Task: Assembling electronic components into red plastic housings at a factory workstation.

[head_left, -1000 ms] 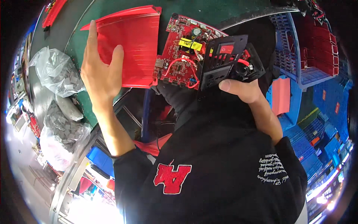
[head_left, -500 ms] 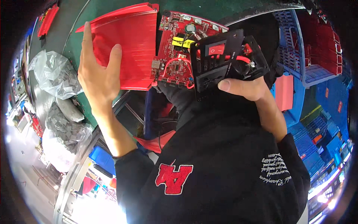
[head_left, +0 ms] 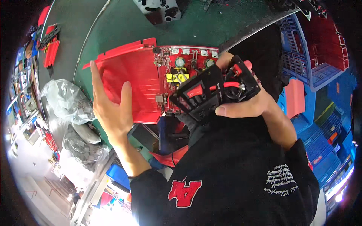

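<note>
My left hand (head_left: 113,113) lies over the left side of a red metal casing (head_left: 139,81), its thumb and index finger stretched wide apart. Against the casing's right side is a red circuit board (head_left: 164,60) with round capacitors and a yellow-wrapped part. My right hand (head_left: 260,105) grips a black end panel (head_left: 206,109), thumb on the near edge and fingers behind. The panel carries a red rocker switch (head_left: 195,91) and is tilted over the board's right part. A thick red wire (head_left: 226,84) runs across its inner side.
Clear plastic bags (head_left: 66,98) lie at the left on the green worktop (head_left: 124,22). A silver plate with cut-outs (head_left: 156,11) lies at the far edge of view. Blue crates (head_left: 307,64) stand at the right, one holding a pink block (head_left: 295,98).
The casing, board and both hands appear lower in view, and more worktop shows beyond them. The black panel has turned in my right hand and leans further left over the board.
</note>
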Action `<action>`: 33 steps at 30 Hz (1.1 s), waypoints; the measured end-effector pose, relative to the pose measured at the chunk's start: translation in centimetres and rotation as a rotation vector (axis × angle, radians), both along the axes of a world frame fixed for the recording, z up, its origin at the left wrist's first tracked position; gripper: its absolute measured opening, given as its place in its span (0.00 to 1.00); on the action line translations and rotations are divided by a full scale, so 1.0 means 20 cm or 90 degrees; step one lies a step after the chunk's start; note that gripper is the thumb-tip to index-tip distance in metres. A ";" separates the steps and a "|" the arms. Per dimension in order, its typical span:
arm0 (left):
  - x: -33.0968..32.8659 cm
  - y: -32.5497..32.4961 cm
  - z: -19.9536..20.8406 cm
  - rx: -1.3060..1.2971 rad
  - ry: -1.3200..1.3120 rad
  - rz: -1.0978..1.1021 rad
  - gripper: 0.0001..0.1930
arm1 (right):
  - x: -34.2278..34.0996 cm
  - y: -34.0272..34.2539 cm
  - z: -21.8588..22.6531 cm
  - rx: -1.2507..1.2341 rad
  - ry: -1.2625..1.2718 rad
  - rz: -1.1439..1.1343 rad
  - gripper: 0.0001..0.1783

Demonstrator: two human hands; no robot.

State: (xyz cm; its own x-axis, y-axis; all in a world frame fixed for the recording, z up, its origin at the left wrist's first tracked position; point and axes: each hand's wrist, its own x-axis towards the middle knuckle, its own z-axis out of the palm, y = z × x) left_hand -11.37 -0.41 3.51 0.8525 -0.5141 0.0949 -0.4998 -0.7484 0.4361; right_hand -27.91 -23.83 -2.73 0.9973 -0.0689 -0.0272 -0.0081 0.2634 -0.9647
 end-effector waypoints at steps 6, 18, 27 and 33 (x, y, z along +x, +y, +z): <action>0.00 -0.01 -0.01 -0.011 0.013 -0.002 0.39 | 0.00 -0.03 0.01 0.027 0.026 0.043 0.27; 0.01 0.00 -0.03 -0.012 0.014 -0.007 0.41 | 0.03 -0.07 0.03 -0.022 -0.032 0.077 0.25; 0.00 -0.01 -0.02 -0.006 0.016 -0.003 0.41 | 0.02 -0.06 0.03 0.011 0.004 0.066 0.26; 0.00 -0.01 -0.02 -0.009 0.021 0.001 0.41 | 0.04 -0.06 0.04 -0.012 -0.003 0.060 0.26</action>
